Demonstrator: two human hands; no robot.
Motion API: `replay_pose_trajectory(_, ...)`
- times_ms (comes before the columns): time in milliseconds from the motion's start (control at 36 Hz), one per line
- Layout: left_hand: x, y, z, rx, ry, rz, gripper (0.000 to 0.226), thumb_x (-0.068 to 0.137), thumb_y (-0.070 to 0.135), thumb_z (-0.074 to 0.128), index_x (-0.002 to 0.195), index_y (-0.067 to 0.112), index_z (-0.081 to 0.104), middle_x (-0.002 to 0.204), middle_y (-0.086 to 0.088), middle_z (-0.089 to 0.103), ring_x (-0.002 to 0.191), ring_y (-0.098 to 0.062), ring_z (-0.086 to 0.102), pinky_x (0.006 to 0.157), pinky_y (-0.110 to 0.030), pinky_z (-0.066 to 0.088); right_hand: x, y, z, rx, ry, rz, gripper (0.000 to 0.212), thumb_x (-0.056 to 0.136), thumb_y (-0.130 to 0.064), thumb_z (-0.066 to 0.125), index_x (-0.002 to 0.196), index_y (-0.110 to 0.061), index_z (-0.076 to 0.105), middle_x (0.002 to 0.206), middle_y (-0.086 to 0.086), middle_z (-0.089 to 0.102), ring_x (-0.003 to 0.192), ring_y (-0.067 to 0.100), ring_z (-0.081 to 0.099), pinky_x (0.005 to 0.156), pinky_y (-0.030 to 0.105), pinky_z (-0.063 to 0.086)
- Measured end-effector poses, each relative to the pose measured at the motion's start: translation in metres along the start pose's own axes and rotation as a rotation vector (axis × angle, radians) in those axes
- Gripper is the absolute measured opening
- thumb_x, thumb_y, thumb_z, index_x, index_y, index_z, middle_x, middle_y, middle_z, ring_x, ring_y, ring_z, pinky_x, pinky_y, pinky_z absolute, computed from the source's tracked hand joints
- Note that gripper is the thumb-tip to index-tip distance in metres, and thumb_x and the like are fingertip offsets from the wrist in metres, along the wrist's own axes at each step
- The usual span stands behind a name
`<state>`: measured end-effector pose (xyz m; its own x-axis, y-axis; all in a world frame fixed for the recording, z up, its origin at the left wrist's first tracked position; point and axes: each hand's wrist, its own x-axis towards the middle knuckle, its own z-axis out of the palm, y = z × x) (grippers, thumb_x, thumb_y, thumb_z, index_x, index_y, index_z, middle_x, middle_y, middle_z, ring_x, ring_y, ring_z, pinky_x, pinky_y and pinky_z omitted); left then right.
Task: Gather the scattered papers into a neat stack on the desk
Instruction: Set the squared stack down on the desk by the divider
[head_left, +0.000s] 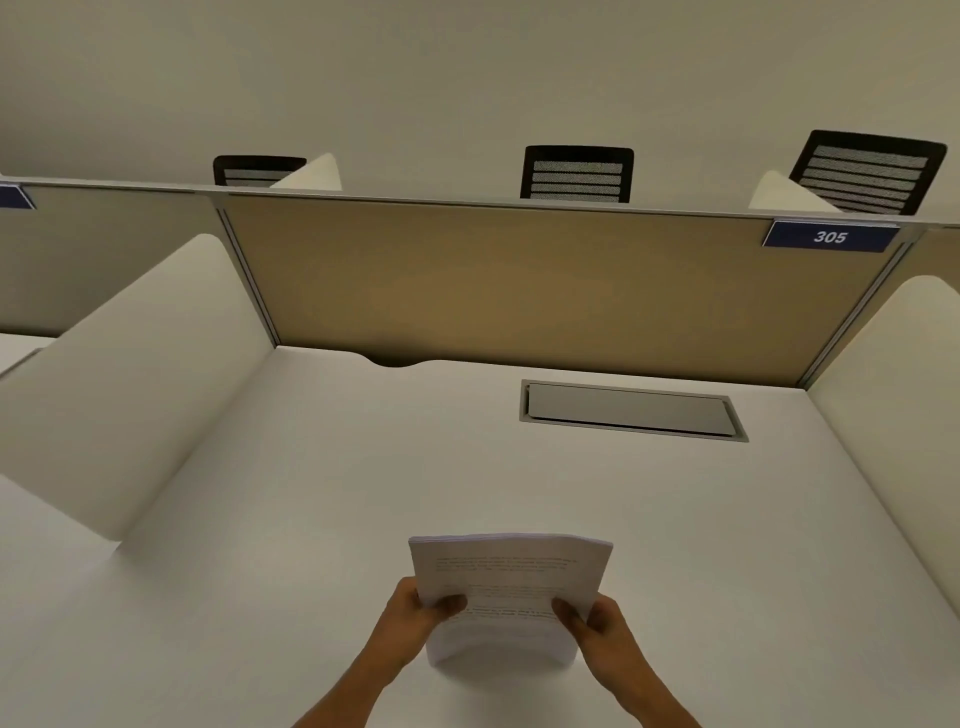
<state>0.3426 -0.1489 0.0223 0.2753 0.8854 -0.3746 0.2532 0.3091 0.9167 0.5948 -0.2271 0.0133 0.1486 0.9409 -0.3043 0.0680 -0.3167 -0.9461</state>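
Head view: white desk (322, 467), tan partition (519, 280)

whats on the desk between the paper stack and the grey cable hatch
Nothing: in the head view, bare white desk runs from the paper stack to the grey cable hatch.

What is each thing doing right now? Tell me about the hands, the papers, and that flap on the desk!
Left hand: gripping the left edge of the papers.
Right hand: gripping the right edge of the papers.
Papers: gathered in one stack, held up on end, bottom edge bowed at the desk.
Flap: shut, flat in the desk.
Desk: no loose sheets in sight.
Chairs: nobody in them, behind the partition.
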Motion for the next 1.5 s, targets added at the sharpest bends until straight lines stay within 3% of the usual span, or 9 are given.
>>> replay_pose_trajectory(139, -0.001, -0.008, 0.004, 0.130, 0.004, -0.063, 0.033, 0.090, 0.007, 0.070, 0.105, 0.037, 0.066, 0.109, 0.007, 0.072, 0.098, -0.015, 0.067, 0.097, -0.037, 0.054, 0.004, 0.016, -0.001, -0.137, 0.026, 0.027, 0.020, 0.099, -0.017, 0.060, 0.104, -0.031, 0.073, 0.105, -0.011, 0.078, 0.099, 0.014, 0.072, 0.093, 0.031, 0.058)
replay_pose_trajectory(278, 0.002, -0.010, 0.001, 0.188, 0.034, -0.054, 0.031, 0.087, 0.001, 0.068, 0.109, 0.023, 0.072, 0.107, 0.005, 0.077, 0.096, -0.013, 0.073, 0.095, -0.039, 0.058, 0.012, 0.011, 0.001, -0.265, 0.071, 0.015, 0.019, 0.099, -0.014, 0.059, 0.112, -0.019, 0.072, 0.101, -0.014, 0.075, 0.089, -0.004, 0.069, 0.069, 0.007, 0.052)
replay_pose_trajectory(500, -0.008, -0.009, -0.013, 0.060, 0.112, -0.166, 0.024, 0.085, 0.003, 0.076, 0.108, 0.003, 0.074, 0.101, -0.011, 0.080, 0.088, -0.027, 0.078, 0.083, -0.043, 0.063, 0.021, 0.005, 0.001, -0.068, 0.016, 0.165, 0.018, 0.090, -0.011, 0.072, 0.106, -0.016, 0.076, 0.098, -0.002, 0.081, 0.087, 0.016, 0.078, 0.084, 0.040, 0.063)
replay_pose_trajectory(583, -0.014, -0.011, -0.021, 0.028, 0.121, -0.213, 0.022, 0.085, 0.005, 0.076, 0.107, 0.003, 0.074, 0.102, -0.013, 0.079, 0.090, -0.030, 0.077, 0.084, -0.045, 0.062, 0.021, 0.000, 0.007, -0.013, 0.007, 0.205, 0.016, 0.086, -0.011, 0.076, 0.102, -0.013, 0.078, 0.095, 0.001, 0.081, 0.080, 0.015, 0.077, 0.062, 0.024, 0.059)
replay_pose_trajectory(639, -0.017, -0.013, -0.027, 0.008, 0.133, -0.234, 0.020, 0.086, 0.007, 0.075, 0.106, 0.003, 0.075, 0.102, -0.013, 0.079, 0.092, -0.031, 0.077, 0.087, -0.047, 0.061, 0.022, -0.002, 0.013, -0.001, -0.002, 0.245, 0.011, 0.087, -0.013, 0.076, 0.098, -0.014, 0.079, 0.093, 0.003, 0.082, 0.078, 0.020, 0.076, 0.059, 0.027, 0.055)
replay_pose_trajectory(722, -0.019, -0.012, -0.035, 0.003, 0.174, -0.268, 0.015, 0.091, 0.012, 0.071, 0.102, 0.004, 0.077, 0.096, -0.009, 0.081, 0.090, -0.030, 0.077, 0.083, -0.041, 0.062, 0.030, -0.003, 0.023, 0.040, -0.049, 0.314, 0.010, 0.092, -0.010, 0.069, 0.096, -0.012, 0.077, 0.094, 0.004, 0.081, 0.091, 0.027, 0.077, 0.085, 0.047, 0.062)
replay_pose_trajectory(889, -0.010, -0.008, -0.061, 0.047, 0.231, -0.322, 0.028, 0.100, 0.016, 0.055, 0.094, -0.007, 0.070, 0.102, -0.023, 0.076, 0.090, -0.034, 0.073, 0.081, -0.040, 0.056, 0.042, -0.011, 0.047, 0.107, -0.067, 0.369, 0.019, 0.096, -0.001, 0.059, 0.093, -0.011, 0.076, 0.092, 0.004, 0.081, 0.084, 0.021, 0.078, 0.068, 0.033, 0.063)
replay_pose_trajectory(1111, 0.012, 0.005, -0.116, 0.064, 0.310, -0.278, 0.022, 0.095, 0.013, 0.062, 0.084, 0.004, 0.077, 0.082, -0.009, 0.080, 0.083, -0.033, 0.075, 0.076, -0.040, 0.060, 0.076, -0.035, 0.092, 0.094, 0.023, 0.400, 0.005, 0.086, 0.001, 0.073, 0.087, 0.005, 0.075, 0.087, 0.013, 0.081, 0.084, 0.030, 0.078, 0.079, 0.049, 0.064)
replay_pose_trajectory(1500, 0.096, 0.029, -0.295, 0.134, 0.360, -0.261, 0.020, 0.085, 0.017, 0.073, 0.068, 0.007, 0.079, 0.069, -0.005, 0.078, 0.066, -0.022, 0.074, 0.057, -0.022, 0.049, 0.174, -0.094, 0.241, 0.175, 0.064, 0.473, 0.011, 0.078, 0.005, 0.073, 0.085, 0.012, 0.074, 0.082, 0.016, 0.080, 0.076, 0.028, 0.079, 0.065, 0.035, 0.063)
